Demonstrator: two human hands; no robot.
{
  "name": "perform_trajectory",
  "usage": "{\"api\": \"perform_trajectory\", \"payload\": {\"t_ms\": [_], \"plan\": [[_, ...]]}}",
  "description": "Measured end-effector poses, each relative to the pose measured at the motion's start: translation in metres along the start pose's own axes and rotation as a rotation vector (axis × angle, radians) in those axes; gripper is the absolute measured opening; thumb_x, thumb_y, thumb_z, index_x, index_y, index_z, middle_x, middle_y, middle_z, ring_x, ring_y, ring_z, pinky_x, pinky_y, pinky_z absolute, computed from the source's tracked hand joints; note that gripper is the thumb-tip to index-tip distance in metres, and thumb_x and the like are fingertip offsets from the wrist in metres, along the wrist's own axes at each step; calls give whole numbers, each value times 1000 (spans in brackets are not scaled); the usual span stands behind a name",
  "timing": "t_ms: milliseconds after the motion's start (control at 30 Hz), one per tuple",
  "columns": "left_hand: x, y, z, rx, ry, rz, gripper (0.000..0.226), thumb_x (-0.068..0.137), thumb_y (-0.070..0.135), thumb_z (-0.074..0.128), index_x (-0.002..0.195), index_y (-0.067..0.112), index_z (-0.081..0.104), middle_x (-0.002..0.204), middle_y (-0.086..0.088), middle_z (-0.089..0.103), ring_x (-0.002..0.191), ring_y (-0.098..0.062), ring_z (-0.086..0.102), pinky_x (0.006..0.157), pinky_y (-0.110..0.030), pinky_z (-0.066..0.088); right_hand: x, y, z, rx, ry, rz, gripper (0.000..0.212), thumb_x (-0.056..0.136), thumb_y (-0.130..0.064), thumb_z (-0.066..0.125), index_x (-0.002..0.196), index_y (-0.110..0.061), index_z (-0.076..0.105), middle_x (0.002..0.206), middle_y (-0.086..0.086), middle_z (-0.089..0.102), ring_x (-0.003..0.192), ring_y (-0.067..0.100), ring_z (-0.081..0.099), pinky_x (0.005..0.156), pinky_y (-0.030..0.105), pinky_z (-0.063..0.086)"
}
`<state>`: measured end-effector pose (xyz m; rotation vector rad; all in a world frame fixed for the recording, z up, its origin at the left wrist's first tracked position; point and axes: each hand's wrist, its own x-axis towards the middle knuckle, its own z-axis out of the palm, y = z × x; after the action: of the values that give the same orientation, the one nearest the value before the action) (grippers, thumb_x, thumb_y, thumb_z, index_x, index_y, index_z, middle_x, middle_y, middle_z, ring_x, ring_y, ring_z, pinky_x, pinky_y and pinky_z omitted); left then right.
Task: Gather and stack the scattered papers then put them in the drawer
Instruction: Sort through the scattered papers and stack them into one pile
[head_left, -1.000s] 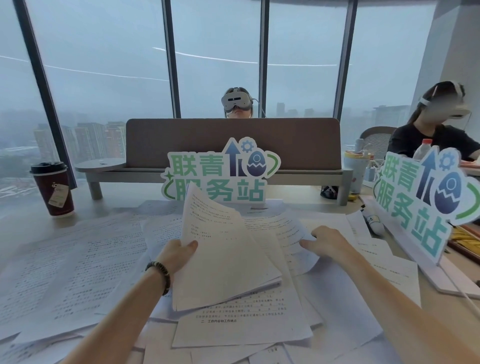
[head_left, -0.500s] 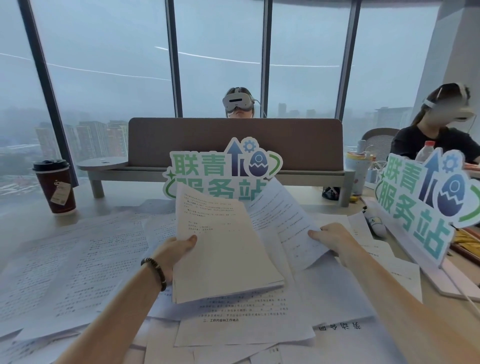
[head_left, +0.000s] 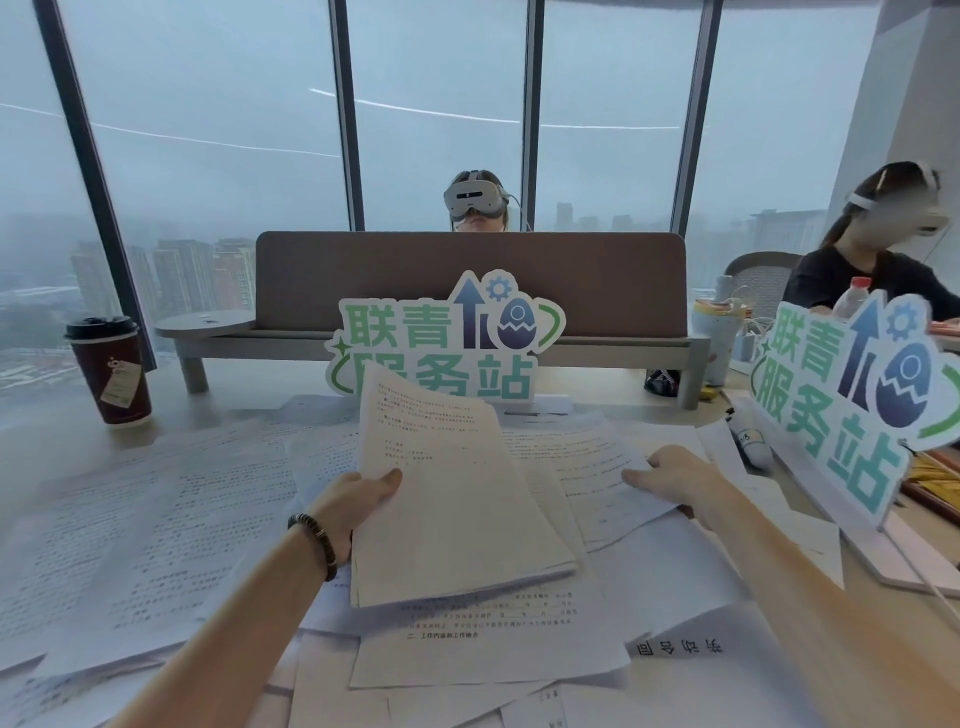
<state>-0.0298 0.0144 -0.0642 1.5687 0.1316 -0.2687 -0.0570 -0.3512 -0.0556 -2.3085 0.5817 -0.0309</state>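
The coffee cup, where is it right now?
Head view, far left: the coffee cup stands upright on the desk by the window, beyond the scattered papers.

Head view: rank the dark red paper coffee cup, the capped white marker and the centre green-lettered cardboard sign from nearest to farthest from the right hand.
1. Capped white marker: just right of the right hand, by the side sign.
2. Centre green-lettered cardboard sign: behind and to the left, past the papers.
3. Dark red paper coffee cup: far left, by the window.
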Motion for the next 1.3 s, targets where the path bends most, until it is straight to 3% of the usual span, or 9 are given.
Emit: {"api": "perform_trajectory", "payload": {"t_ms": [67, 167, 267, 367, 733, 933, 1100, 1233, 1300], "plan": [[0, 0, 1, -9, -20, 4, 24, 96, 15, 59, 114, 1, 64, 110, -22, 70, 95, -38, 67, 81, -50, 55, -1, -1, 0, 60, 5, -10, 51, 91, -30, 72, 129, 1, 56, 127, 16, 61, 100, 28, 57, 82, 33, 46], [-2, 1, 2, -31, -60, 1, 18, 95, 13, 59, 110, 4, 65, 102, -18, 71, 86, -34, 68, 68, -42, 57, 4, 2, -5, 221, -10, 29, 45, 83, -22, 81, 113, 6, 62, 114, 20, 67, 102, 32, 63, 94, 43, 53], [-2, 1, 0, -72, -105, -22, 19, 94, 12, 60, 110, 5, 65, 103, -19, 72, 85, -35, 69, 61, -41, 60, 4, 3, -8, 341, -76, 53, 50, 76, -13, 86, 116, 7, 62, 104, 21, 71, 96, 35, 69, 87, 48, 58], [-2, 1, 0, -88, -132, -41, 18, 94, 12, 60, 110, 5, 66, 108, -20, 72, 88, -36, 69, 65, -44, 61, -6, -1, -9, 406, -154, 60, 32, 83, -10, 79, 109, 3, 67, 92, 17, 77, 88, 34, 73, 82, 47, 60], [1, -5, 2, 24, -71, -61, 15, 95, 9, 59, 106, 1, 65, 103, -21, 70, 88, -36, 67, 78, -48, 55, -27, -34, -20, 732, -329, -28, 39, 92, -29, 67, 124, -6, 64, 113, 18, 73, 109, 38, 68, 102, 53, 50], [2, -5, 4, 17, -71, -60, 14, 96, 8, 57, 107, 2, 63, 105, -22, 69, 92, -38, 66, 78, -47, 55, -39, -75, -36, 818, -340, -133, 48, 87, -28, 73, 128, -6, 62, 114, 13, 74, 109, 33, 69, 95, 45, 54], [-1, -4, 5, -92, -102, -49, 17, 97, 7, 55, 112, 4, 61, 106, -21, 68, 90, -37, 66, 72, -46, 56, -57, -110, -46, 898, -456, -206, 33, 93, -29, 63, 112, -2, 66, 94, 12, 77, 73, 22, 76, 58, 30, 61], [-4, -2, 6, -134, -91, -17, 20, 96, 19, 59, 110, 5, 64, 90, -16, 73, 68, -29, 71, 51, -34, 59, -57, -114, -44, 956, -456, -332, 39, 87, -23, 67, 122, -5, 65, 100, 11, 73, 75, 22, 73, 71, 34, 61], [-6, -1, 5, -170, -96, 10, 27, 94, 30, 61, 108, 7, 66, 88, -15, 75, 68, -28, 72, 54, -36, 60, -55, -106, -34, 955, -414, -348, 34, 90, -16, 65, 121, -4, 65, 102, 14, 73, 81, 26, 73, 72, 38, 62]]}}
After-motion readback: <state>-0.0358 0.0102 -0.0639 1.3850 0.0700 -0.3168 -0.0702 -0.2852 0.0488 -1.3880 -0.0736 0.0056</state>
